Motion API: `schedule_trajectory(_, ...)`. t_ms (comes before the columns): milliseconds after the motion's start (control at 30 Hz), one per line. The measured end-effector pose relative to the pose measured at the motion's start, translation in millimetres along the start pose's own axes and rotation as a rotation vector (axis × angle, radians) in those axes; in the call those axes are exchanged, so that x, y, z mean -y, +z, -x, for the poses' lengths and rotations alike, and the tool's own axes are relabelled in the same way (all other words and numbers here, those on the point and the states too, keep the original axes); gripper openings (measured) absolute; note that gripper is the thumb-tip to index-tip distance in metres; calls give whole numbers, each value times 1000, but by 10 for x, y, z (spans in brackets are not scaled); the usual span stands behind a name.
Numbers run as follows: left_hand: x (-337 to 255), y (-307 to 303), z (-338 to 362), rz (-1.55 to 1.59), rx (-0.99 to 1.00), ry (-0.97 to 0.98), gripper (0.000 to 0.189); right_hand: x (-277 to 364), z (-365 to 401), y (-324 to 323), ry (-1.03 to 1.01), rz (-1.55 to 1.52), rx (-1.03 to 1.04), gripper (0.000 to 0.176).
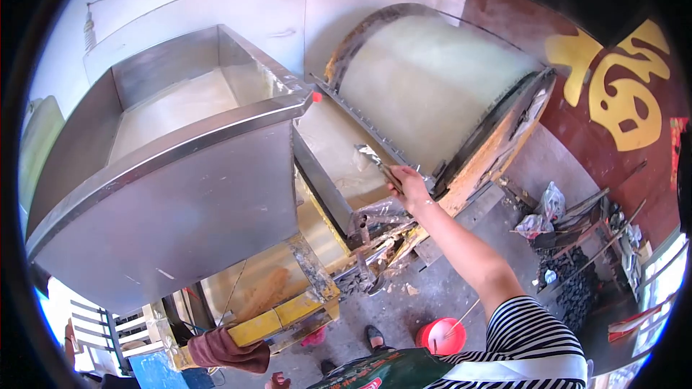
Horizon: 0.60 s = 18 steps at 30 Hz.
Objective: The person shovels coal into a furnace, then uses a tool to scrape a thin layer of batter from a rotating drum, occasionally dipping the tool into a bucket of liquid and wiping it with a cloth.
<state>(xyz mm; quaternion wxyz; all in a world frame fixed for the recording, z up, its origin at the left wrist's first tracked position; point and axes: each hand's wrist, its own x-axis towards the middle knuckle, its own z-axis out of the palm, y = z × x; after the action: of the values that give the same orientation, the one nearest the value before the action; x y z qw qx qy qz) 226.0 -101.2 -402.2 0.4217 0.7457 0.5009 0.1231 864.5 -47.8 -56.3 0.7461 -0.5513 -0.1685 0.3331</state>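
My right hand (409,186) is stretched forward, its fingers wrapped round the handle of a scraper (371,156). Whitish paste coats the scraper's blade, which is over a trough of pale liquid (328,130). Just beyond the trough lies a large drum (440,79) with a wet, pale coating on its curved surface. Only a small part of my left hand (277,382) shows at the bottom edge, low near a brown cloth (229,349); its fingers are too cut off to read.
A big steel tank (180,194) with pale liquid fills the left side. A yellow frame (288,313) stands below it. On the floor are a red bucket (441,336) with a stick in it and, to the right, a heap of coal (573,281) beside plastic bags (553,202).
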Motion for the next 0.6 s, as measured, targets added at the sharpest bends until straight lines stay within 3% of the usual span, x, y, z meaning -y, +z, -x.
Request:
schedule_trajectory(33,31,-11,2,6,4,-12,38,63,54,45,114,-189,28,15)
schedule_trajectory(167,264,31,38,-81,-22,53,39,-19,73,51,243,-452,177,13)
schedule_trajectory(267,267,-3,105,-91,9,27,39,-119,43,41,235,-499,294,11)
schedule_trajectory(367,116,-80,161,-90,21,29,39,-80,16,69,255,-475,286,16)
schedule_trajectory(600,392,-2,158,-68,38,42,39,-3,18,68,285,-439,276,27)
